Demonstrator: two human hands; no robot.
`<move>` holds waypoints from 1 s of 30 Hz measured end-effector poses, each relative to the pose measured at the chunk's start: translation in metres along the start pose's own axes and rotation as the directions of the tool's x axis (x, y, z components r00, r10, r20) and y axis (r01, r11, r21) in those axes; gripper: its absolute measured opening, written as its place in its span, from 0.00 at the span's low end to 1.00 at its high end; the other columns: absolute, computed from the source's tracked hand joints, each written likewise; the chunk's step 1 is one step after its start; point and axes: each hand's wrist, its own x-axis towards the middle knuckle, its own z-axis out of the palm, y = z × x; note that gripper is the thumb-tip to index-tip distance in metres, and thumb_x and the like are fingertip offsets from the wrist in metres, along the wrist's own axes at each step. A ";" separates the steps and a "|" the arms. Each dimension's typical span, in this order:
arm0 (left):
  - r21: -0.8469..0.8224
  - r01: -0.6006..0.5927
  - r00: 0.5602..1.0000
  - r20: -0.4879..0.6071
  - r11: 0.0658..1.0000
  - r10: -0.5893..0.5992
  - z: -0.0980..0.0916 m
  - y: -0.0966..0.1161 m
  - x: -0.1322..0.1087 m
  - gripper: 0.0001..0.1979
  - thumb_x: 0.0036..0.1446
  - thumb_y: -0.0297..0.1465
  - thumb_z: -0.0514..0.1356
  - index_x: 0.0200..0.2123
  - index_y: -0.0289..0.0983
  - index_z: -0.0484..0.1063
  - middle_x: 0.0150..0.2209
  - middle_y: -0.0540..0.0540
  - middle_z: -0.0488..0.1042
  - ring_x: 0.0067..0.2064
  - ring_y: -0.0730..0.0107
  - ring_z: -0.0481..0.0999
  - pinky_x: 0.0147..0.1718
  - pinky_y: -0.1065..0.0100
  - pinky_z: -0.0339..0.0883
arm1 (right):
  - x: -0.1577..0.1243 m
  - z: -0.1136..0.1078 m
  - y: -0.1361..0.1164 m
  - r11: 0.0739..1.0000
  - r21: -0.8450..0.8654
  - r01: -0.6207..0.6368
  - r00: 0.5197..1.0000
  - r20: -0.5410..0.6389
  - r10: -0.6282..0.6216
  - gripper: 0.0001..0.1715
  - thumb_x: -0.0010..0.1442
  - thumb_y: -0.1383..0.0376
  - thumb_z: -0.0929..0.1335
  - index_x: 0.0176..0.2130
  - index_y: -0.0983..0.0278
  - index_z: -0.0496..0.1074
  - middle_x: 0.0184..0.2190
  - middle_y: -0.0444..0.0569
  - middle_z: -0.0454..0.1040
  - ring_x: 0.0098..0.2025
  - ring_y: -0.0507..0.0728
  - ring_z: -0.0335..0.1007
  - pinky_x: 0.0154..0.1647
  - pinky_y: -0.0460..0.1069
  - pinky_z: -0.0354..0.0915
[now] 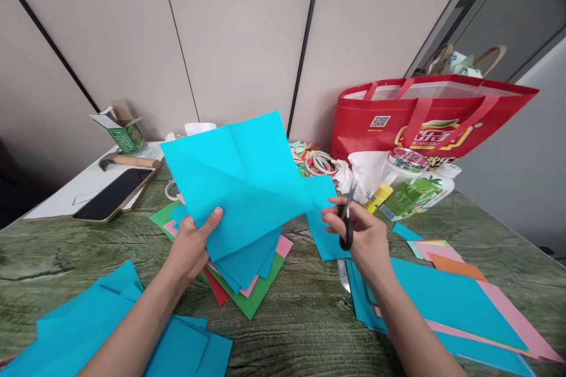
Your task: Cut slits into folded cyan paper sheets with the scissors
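My left hand (194, 244) grips a creased sheet of blue paper (241, 179) by its lower left edge, thumb on top. The sheet is raised over a mixed pile of blue, pink, green and red paper (259, 294). To the right, my right hand (362, 232) is closed on small scissors with black handles (347, 226), blades pointing up. Another blue piece of paper (325, 226) lies between the raised sheet and that hand, partly covered by the sheet. Whether the scissor blades are fully closed is too small to tell.
Blue sheets (88, 330) lie at front left, a coloured paper stack (446, 300) at right. Behind stand a red bag (367, 123), a glue stick (379, 197), a plastic jar (407, 179) and crumpled tissue (367, 170). A phone (115, 194), hammer (132, 160) and small box (126, 132) are back left.
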 end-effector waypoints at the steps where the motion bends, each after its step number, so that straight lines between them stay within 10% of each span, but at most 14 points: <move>1: 0.005 -0.039 0.999 -0.030 0.999 0.039 0.000 0.002 0.000 0.25 0.44 0.38 0.62 0.47 0.44 0.64 0.55 0.51 0.63 0.53 0.49 0.63 0.40 0.53 0.74 | -0.003 0.002 -0.003 0.998 0.026 -0.061 0.978 0.200 0.055 0.21 0.47 0.58 0.70 0.40 0.65 0.67 0.28 0.47 0.69 0.29 0.54 0.65 0.29 0.49 0.64; 3: 0.027 -0.113 0.992 -0.061 0.993 0.115 0.000 0.005 0.000 0.24 0.45 0.39 0.61 0.48 0.44 0.63 0.56 0.53 0.61 0.54 0.51 0.62 0.42 0.54 0.72 | -0.010 0.008 -0.007 0.977 0.042 -0.211 0.788 0.599 0.144 0.22 0.46 0.57 0.70 0.40 0.66 0.68 0.28 0.47 0.69 0.29 0.53 0.64 0.30 0.48 0.62; 6: 0.043 -0.162 0.983 -0.084 0.986 0.165 0.004 0.010 -0.002 0.26 0.43 0.41 0.62 0.47 0.43 0.63 0.57 0.53 0.60 0.55 0.51 0.61 0.44 0.55 0.71 | -0.019 0.019 -0.008 0.944 -0.007 -0.329 0.563 0.802 0.202 0.21 0.46 0.58 0.71 0.38 0.66 0.67 0.25 0.44 0.65 0.26 0.50 0.59 0.27 0.46 0.56; 30: 0.043 -0.066 0.998 -0.005 0.997 0.067 0.014 0.003 -0.013 0.30 0.43 0.39 0.63 0.51 0.45 0.61 0.55 0.50 0.64 0.53 0.48 0.64 0.37 0.54 0.75 | -0.036 0.039 -0.008 0.901 -0.014 -0.434 0.599 0.743 0.300 0.16 0.50 0.58 0.69 0.36 0.66 0.66 0.24 0.41 0.58 0.24 0.48 0.51 0.23 0.44 0.46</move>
